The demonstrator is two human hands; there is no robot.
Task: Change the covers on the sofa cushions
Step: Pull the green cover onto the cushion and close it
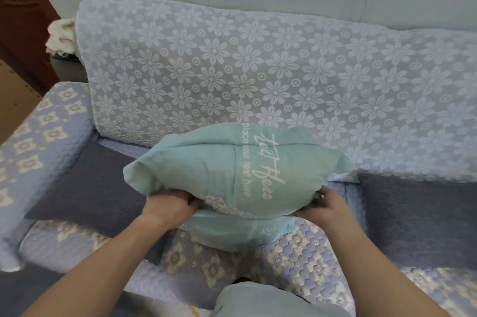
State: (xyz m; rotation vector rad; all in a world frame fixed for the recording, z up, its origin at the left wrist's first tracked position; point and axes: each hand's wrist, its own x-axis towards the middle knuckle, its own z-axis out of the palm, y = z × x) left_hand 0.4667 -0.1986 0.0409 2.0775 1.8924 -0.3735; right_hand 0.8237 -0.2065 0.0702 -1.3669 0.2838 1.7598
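The teal cushion [232, 177] is held above the sofa seat [304, 244], its near edge gripped by the curled fingers of the left hand [170, 203] and right hand [326, 204]; the cover is best tugged evenly from both corners.
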